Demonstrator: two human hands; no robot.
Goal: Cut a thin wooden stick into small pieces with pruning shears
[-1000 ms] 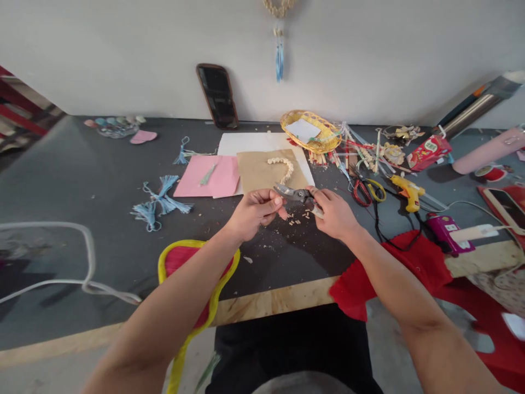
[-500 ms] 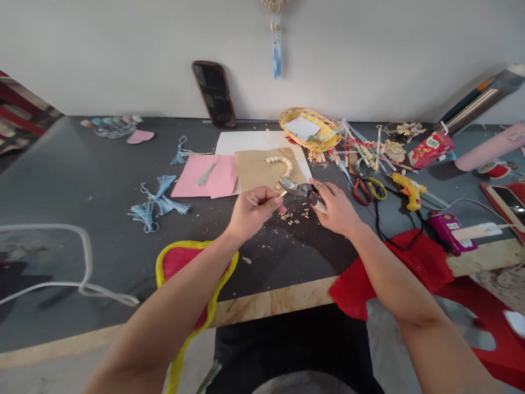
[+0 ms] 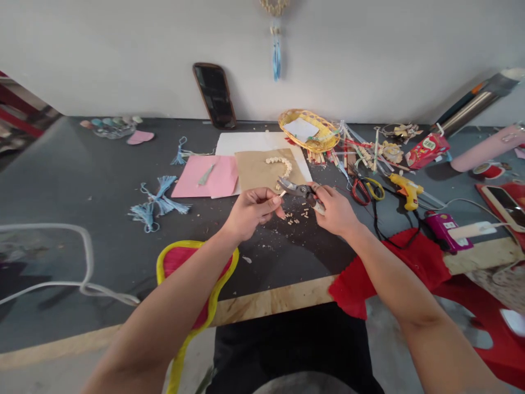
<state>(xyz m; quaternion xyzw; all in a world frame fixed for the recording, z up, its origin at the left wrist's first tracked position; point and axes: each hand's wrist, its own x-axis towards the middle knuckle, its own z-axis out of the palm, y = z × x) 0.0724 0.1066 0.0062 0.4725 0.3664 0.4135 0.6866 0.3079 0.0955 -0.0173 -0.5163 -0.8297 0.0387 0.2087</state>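
Observation:
My left hand (image 3: 257, 210) pinches a thin pale wooden stick (image 3: 283, 193), whose tip shows between thumb and finger. Wrapped round the handles of pruning shears (image 3: 301, 190) is my right hand (image 3: 336, 209). The shears' dark jaws are at the stick's tip; whether they touch it I cannot tell. Behind the jaws, a curved row of small pale pieces (image 3: 284, 162) lies on a brown paper sheet (image 3: 256, 169). Several short cut stick pieces (image 3: 297, 217) are scattered on the dark table just below the shears.
Blue tassels (image 3: 159, 200) and pink paper (image 3: 197, 178) lie to the left. A yellow basket (image 3: 283, 121) stands behind, near a propped phone (image 3: 215, 96). Scissors (image 3: 361, 191), a yellow glue gun (image 3: 406, 190) and red cloth (image 3: 394, 268) are at right. A yellow-edged pink piece (image 3: 233, 262) lies under my left forearm.
Both hands keep nearly the same place and hold. The stick and shears have shifted only slightly, and the view has turned a little.

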